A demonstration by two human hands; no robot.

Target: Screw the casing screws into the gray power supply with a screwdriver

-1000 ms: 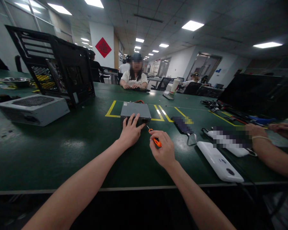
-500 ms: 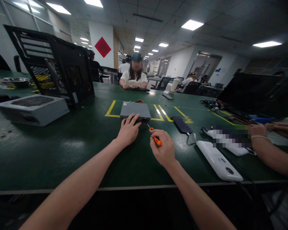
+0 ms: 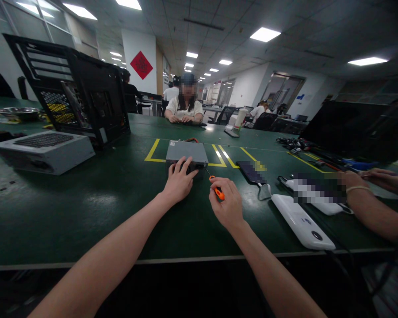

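Observation:
A grey computer power supply (image 3: 187, 150) sits on the green table in front of me, with orange-red wires behind it. My left hand (image 3: 179, 180) rests on its near face and top edge, fingers spread and not wrapped round it. In my right hand (image 3: 227, 202), closed, is a screwdriver (image 3: 218, 192) with an orange handle. Its thin dark shaft points up and left to the lower right corner of the power supply's near face. Whether the tip touches a screw is too small to tell.
A black computer case (image 3: 111, 106) and a second power supply (image 3: 43, 152) stand at the left, a metal bowl (image 3: 18, 114) behind. To the right lie a phone (image 3: 250, 171), a white power bank (image 3: 301, 223) and another person's hands (image 3: 356, 182). A person (image 3: 185, 108) sits opposite.
My right hand has shifted slightly right, bringing the screwdriver's tip to the corner of the power supply. The left thumb sits a little further right; the power supply stays in place.

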